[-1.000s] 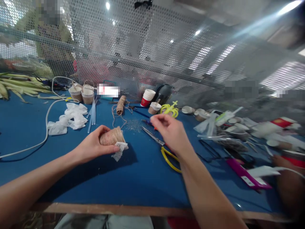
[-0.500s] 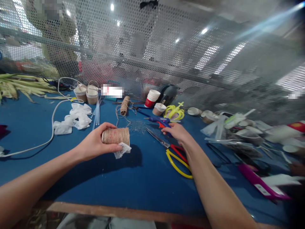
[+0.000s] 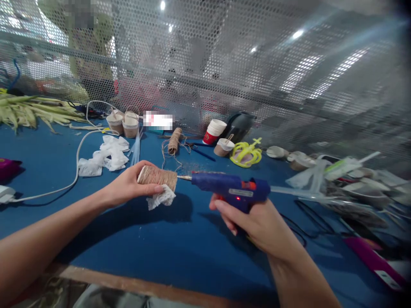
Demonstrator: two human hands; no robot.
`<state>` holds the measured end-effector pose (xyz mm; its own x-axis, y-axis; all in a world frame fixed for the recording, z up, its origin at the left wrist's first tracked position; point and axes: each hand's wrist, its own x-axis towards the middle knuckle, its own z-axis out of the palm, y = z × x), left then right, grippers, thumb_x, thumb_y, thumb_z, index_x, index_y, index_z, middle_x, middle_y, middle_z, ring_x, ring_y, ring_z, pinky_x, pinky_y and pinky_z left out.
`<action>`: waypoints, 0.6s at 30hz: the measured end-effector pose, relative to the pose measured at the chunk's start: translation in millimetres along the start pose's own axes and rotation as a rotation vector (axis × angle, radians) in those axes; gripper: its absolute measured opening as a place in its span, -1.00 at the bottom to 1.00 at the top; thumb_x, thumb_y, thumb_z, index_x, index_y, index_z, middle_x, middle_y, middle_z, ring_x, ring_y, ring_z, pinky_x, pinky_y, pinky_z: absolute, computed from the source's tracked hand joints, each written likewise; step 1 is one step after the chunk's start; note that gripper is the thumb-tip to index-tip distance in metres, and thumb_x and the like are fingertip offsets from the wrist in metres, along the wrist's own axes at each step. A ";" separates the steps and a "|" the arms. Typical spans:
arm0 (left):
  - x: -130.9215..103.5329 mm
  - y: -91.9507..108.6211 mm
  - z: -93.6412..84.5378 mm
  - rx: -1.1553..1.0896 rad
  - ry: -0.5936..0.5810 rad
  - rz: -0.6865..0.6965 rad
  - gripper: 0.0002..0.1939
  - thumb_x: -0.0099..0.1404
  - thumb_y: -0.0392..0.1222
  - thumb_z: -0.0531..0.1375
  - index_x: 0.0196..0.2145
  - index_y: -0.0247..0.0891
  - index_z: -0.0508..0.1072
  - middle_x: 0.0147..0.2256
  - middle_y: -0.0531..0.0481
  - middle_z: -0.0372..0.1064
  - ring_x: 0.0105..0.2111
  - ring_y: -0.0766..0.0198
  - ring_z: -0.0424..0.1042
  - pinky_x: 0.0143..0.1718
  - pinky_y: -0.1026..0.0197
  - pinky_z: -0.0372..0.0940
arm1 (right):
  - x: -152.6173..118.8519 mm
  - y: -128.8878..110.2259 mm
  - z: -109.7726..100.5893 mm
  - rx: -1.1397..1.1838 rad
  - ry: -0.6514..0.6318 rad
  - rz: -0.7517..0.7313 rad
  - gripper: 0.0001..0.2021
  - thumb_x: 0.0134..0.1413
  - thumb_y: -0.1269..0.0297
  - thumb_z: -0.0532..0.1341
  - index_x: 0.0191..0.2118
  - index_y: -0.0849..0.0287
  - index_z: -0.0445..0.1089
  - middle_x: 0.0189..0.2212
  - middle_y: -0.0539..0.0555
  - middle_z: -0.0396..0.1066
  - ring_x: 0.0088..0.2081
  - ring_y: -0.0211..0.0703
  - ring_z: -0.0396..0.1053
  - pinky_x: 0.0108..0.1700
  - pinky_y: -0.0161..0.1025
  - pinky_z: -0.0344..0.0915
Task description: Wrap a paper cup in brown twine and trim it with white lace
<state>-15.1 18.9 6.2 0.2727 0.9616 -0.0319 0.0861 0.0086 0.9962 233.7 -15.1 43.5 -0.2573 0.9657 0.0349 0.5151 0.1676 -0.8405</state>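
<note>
And here's the left hand, curled partway closed around a twine-wrapped cup, thumb along the near side, fingers over the back. The cup lies on its side in that grip, above the blue table, one end facing the right hand. Under the left thumb there's a scrap of white lace, pinched against the cup and hanging off its near side.

Over to the right hand: it's wrapped around the handle of a blue glue gun, fingers folded in, a small red light glowing on the gun's side. The metal nozzle points away from the right hand straight at the cup's end, right up to it; whether it actually touches, I can't tell. Out of the gun's back, just above the right wrist, runs a clear glue stick.

Beyond the left hand, white ruffled pieces lie in a heap, with loose clear sticks just beside them. A spool of twine sits farther out, past the held cup. Beyond the right hand stands a yellow crown-shaped piece, with stacked paper cups to its left.
</note>
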 end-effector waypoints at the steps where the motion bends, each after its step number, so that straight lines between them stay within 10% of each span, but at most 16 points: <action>1: 0.6 -0.6 -0.6 -0.004 0.001 -0.005 -0.55 -0.07 -0.10 0.34 -0.24 -0.25 0.29 -0.44 0.07 0.35 -0.42 0.27 0.35 -0.38 0.24 0.24 | -2.3 0.0 0.7 -0.031 0.031 0.007 -0.78 0.00 0.12 0.18 -0.46 0.18 0.34 -0.73 -0.09 0.21 -0.70 -0.34 0.17 -0.65 -0.37 0.22; 18: 0.4 -1.9 -1.0 0.049 0.019 0.009 -0.54 -0.08 -0.07 0.34 -0.25 -0.25 0.30 -0.43 0.06 0.37 -0.43 0.25 0.37 -0.38 0.23 0.24 | -3.9 -2.2 3.0 -0.210 0.068 -0.005 -0.66 -0.08 0.08 0.19 -0.72 0.06 0.15 -0.82 -0.08 0.20 -0.75 -0.26 0.20 -0.66 -0.32 0.25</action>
<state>-16.1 19.6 4.4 0.2556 0.9665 -0.0214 0.1307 -0.0126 0.9913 231.1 -19.8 43.6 -0.2085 0.9746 0.0813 0.6745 0.2035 -0.7096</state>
